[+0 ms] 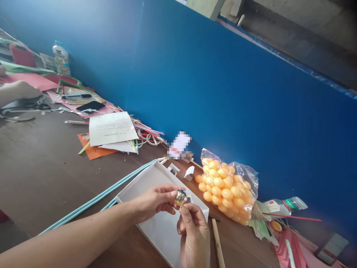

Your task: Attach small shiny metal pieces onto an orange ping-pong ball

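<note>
A small shiny metallic ball (pixel 181 197) is held between my two hands, over a shallow white box lid or tray (pixel 152 223). My left hand (pixel 160 199) grips the ball from the left between thumb and fingers. At the ball's lower end, my right hand (pixel 193 227) pinches its small tip with thumb and forefinger, the other fingers curled. Exactly what that tip is, I cannot make out. Light blue tubes or sticks (pixel 111 190) run along the tray's left side and partly behind my left forearm.
Right of the tray stands a clear bag of orange balls (pixel 225 190), with a plastic bottle (pixel 292 204) beyond. A wooden stick (pixel 217 242) lies nearby. Papers (pixel 111 128), a black phone-like slab (pixel 90 107) and scissors (pixel 40 103) lie left, near another person's hand (pixel 21 91). A blue partition (pixel 209 93) borders the table.
</note>
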The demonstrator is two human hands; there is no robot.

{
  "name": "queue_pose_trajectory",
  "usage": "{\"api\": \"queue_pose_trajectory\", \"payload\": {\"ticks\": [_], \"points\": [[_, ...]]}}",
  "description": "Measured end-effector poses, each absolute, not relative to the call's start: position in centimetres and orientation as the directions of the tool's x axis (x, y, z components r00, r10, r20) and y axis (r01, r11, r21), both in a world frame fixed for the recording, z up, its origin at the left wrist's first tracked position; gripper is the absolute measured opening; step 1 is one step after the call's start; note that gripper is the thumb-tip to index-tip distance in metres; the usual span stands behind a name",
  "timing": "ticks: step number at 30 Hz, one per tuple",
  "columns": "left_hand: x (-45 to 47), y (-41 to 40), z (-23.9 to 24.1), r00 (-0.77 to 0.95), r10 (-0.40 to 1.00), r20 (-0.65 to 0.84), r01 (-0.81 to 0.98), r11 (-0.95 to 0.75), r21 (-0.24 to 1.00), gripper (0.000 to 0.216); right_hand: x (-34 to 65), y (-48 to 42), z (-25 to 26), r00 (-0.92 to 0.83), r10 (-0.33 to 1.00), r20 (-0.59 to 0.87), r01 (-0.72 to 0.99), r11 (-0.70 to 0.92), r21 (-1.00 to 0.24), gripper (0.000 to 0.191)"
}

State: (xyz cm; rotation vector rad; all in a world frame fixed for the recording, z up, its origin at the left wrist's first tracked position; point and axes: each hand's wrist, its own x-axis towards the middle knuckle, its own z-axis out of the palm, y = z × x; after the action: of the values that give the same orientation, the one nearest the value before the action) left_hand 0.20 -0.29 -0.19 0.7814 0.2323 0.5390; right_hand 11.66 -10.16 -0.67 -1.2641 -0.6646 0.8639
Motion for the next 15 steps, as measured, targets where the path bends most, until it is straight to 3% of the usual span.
{"api": "queue_pose_trajectory", "payload": {"ticks": [15], "points": [[0.06, -0.24, -0.05, 0.844, 0.536, 0.021, -0.375, 0.562, 0.737, 0.037, 11.62, -10.11, -0.46, 0.524, 0.85, -0.048, -0.216, 0.078, -0.973, 0.019]]}}
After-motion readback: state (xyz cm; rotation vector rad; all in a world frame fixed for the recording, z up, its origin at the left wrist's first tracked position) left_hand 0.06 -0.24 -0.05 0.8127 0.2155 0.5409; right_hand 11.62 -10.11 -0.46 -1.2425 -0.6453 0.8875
